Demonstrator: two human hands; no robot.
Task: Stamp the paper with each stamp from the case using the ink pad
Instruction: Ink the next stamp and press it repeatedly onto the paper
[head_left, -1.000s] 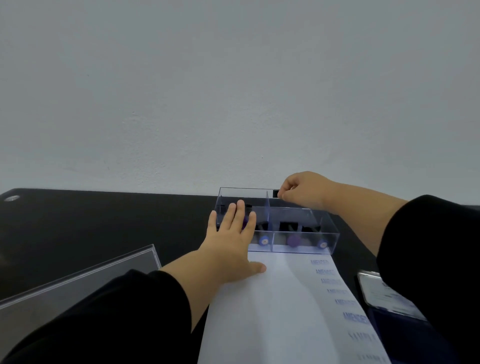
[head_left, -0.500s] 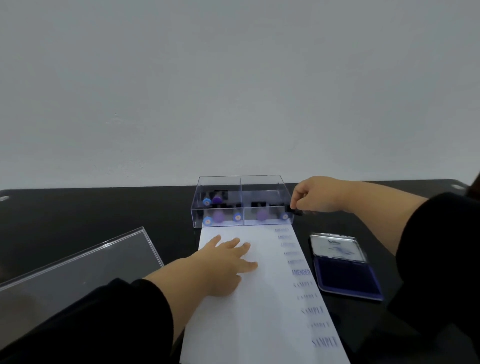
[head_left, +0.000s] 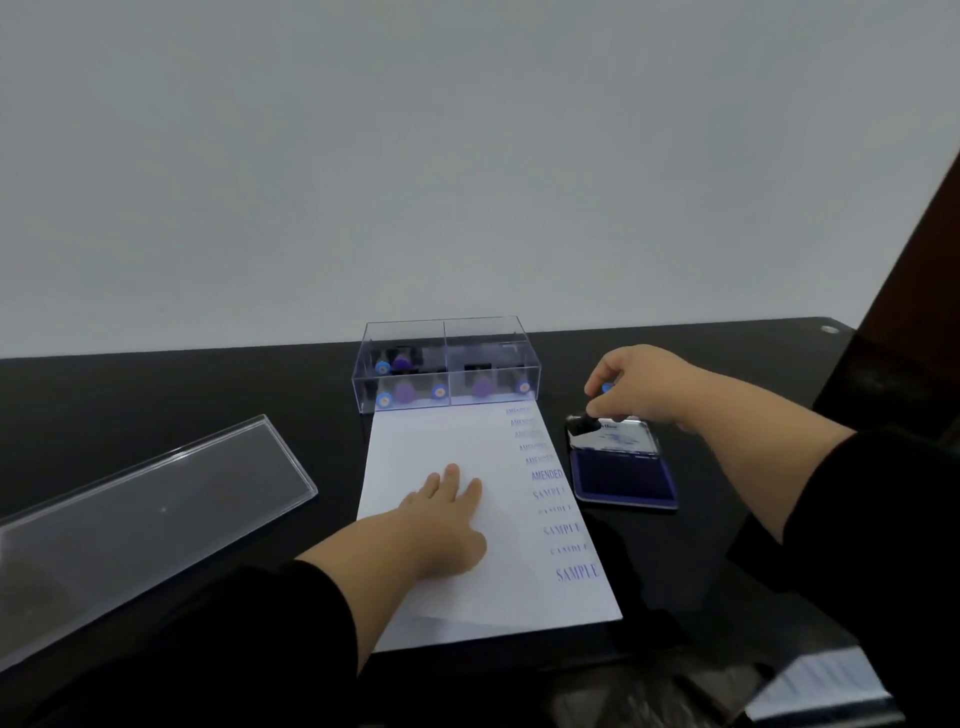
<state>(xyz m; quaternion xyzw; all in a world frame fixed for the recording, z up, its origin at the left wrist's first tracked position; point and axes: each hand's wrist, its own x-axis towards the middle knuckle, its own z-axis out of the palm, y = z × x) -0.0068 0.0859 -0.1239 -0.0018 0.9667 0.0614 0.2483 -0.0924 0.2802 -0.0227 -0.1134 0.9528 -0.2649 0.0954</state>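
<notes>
The left hand (head_left: 447, 525) is lying flat on the paper (head_left: 467, 582), with its fingers straight and spread, pressing down and gripping nothing. That is a good thing to be doing, because the paper needs to stay put when a stamp comes down. Just to the right of those fingers, a row of blue words is running up the edge of the sheet, so the bare white part under and to the left of the fingers is where a new mark could go. A bit past the fingertips and off to the right, the ink pad (head_left: 623, 475) is sitting open on the black table (head_left: 156, 395), its dark blue cushion showing and its shiny lid (head_left: 615, 434) folded back. The right hand (head_left: 641, 387) is hanging over that lid, and its fingers are curled round a small dark stamp (head_left: 589, 418) with a blue top, pinching it from above. To ink it well, I think the hand should be bringing the stamp nearer, onto the blue cushion, not the lid, keeping it level and pressing softly. Beyond both hands, the clear case (head_left: 447, 364) is touching the top edge of the paper, with more stamps inside. Away to the left of the flat fingers, the clear case lid (head_left: 130, 519) is lying by itself.
</notes>
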